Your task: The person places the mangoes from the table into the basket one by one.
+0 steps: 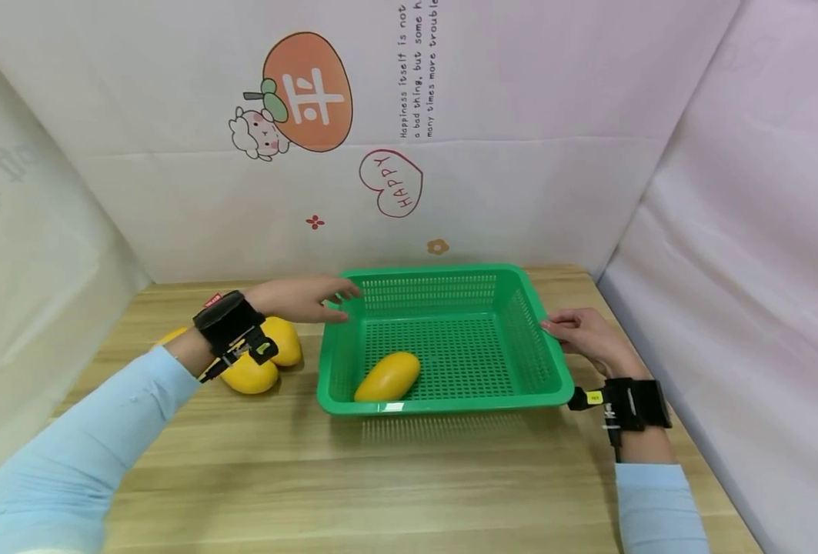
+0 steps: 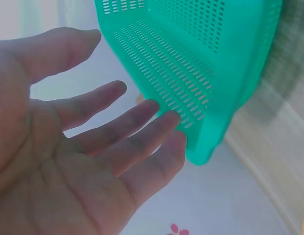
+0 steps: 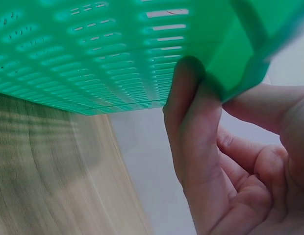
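A green plastic basket (image 1: 443,404) with slotted walls is in the middle of the head view, one yellow mango (image 1: 389,377) lying inside at its front left. My right hand (image 1: 589,338) pinches the basket's right rim, thumb on one side and fingers on the other, as the right wrist view shows. At the back left corner is my left hand (image 1: 305,298), fingers spread and slightly bent, holding nothing. In the left wrist view its fingertips (image 2: 174,142) are close to the basket (image 2: 220,107); whether they touch it I cannot tell. Under the left wrist sit several mangoes (image 1: 249,375), partly hidden.
The wooden table (image 1: 395,492) ends at a white printed cloth (image 1: 519,192) along the back. White cloth also hangs at the left (image 1: 28,231) and right (image 1: 748,254). Each wrist wears a black strap with a small camera.
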A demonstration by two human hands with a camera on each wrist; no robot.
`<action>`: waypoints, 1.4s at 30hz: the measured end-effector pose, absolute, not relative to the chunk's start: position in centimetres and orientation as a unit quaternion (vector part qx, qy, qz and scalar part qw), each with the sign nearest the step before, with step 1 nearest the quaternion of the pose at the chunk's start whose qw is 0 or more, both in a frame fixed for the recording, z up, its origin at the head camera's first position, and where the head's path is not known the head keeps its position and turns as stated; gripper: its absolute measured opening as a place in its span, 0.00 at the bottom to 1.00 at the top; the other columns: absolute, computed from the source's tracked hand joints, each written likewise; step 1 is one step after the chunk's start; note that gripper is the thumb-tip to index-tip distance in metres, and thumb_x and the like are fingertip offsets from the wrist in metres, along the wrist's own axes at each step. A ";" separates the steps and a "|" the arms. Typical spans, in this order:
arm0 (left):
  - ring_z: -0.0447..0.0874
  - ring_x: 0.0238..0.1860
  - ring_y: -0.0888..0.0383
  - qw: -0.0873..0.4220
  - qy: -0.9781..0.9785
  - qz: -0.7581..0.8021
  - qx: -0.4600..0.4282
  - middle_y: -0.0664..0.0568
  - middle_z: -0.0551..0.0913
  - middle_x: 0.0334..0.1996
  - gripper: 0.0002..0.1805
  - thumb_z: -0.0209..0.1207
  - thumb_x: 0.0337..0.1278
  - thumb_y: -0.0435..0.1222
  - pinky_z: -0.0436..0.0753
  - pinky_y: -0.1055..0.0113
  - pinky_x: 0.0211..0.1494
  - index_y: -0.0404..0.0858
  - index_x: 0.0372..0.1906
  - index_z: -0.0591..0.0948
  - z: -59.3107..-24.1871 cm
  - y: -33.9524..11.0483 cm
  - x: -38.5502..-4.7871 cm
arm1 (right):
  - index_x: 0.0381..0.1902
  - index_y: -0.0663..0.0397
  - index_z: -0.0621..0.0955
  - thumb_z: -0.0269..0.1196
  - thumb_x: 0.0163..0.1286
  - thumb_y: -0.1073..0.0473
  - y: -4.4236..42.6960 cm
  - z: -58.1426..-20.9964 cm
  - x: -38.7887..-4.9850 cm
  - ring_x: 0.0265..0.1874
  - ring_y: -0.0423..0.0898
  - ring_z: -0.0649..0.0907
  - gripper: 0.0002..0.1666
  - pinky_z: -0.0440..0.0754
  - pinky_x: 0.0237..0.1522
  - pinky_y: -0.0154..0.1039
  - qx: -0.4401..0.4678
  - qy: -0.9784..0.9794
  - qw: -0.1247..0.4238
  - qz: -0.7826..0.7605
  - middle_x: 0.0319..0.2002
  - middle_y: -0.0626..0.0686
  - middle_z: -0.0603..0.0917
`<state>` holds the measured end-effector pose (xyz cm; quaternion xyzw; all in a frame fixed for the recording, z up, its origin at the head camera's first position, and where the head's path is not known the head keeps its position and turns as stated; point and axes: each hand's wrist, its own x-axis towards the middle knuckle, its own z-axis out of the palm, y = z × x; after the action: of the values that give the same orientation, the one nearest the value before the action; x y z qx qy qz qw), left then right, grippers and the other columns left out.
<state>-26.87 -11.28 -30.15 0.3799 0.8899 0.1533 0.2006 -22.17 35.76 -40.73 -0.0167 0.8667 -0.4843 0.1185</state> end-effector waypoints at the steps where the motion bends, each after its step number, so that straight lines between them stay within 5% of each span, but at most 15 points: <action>1: 0.74 0.66 0.39 0.198 0.892 0.155 0.377 0.36 0.73 0.67 0.27 0.55 0.71 0.39 0.73 0.44 0.67 0.32 0.70 0.68 -30.2 -11.5 -26.8 | 0.66 0.72 0.70 0.57 0.76 0.48 35.8 -40.8 -22.2 0.40 0.29 0.82 0.34 0.84 0.48 0.34 -0.017 0.867 0.119 -0.484 0.58 0.66 0.80; 11: 0.73 0.66 0.40 0.204 0.902 0.183 0.333 0.37 0.74 0.67 0.23 0.52 0.74 0.38 0.72 0.43 0.68 0.33 0.67 0.72 -30.7 -14.5 -27.7 | 0.65 0.73 0.70 0.58 0.76 0.50 35.9 -40.8 -22.2 0.38 0.30 0.83 0.33 0.84 0.45 0.32 -0.012 0.858 0.119 -0.500 0.46 0.48 0.85; 20: 0.77 0.61 0.36 0.202 0.906 0.149 0.339 0.37 0.80 0.58 0.17 0.56 0.68 0.31 0.75 0.43 0.64 0.31 0.58 0.79 -33.3 -17.7 -29.4 | 0.66 0.73 0.69 0.58 0.76 0.49 35.7 -40.7 -22.1 0.39 0.30 0.83 0.34 0.84 0.45 0.31 -0.015 0.853 0.130 -0.506 0.50 0.53 0.83; 30: 0.72 0.65 0.34 0.241 0.897 0.099 0.356 0.35 0.77 0.61 0.23 0.61 0.58 0.24 0.70 0.39 0.67 0.30 0.60 0.77 -35.7 -19.0 -30.4 | 0.67 0.74 0.68 0.58 0.76 0.49 36.0 -40.6 -22.2 0.40 0.28 0.82 0.36 0.83 0.46 0.30 -0.014 0.846 0.139 -0.515 0.49 0.48 0.83; 37: 0.69 0.67 0.34 0.273 0.910 0.016 0.312 0.33 0.72 0.66 0.33 0.62 0.51 0.18 0.73 0.41 0.65 0.35 0.65 0.75 -36.7 -18.7 -30.7 | 0.68 0.72 0.68 0.56 0.77 0.48 35.9 -40.8 -22.3 0.41 0.28 0.82 0.35 0.83 0.47 0.31 -0.017 0.853 0.143 -0.502 0.58 0.62 0.80; 42: 0.69 0.67 0.38 0.307 0.911 -0.015 0.274 0.34 0.68 0.70 0.39 0.60 0.48 0.15 0.78 0.48 0.59 0.41 0.68 0.73 -37.3 -18.5 -31.0 | 0.67 0.72 0.68 0.57 0.77 0.48 35.9 -40.9 -22.5 0.40 0.29 0.82 0.35 0.83 0.46 0.30 -0.010 0.852 0.141 -0.504 0.52 0.53 0.82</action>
<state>-31.01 -18.54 -37.29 0.2737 0.9114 -0.0150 0.3070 -22.45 35.94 -40.89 -0.0103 0.8520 -0.5041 0.1408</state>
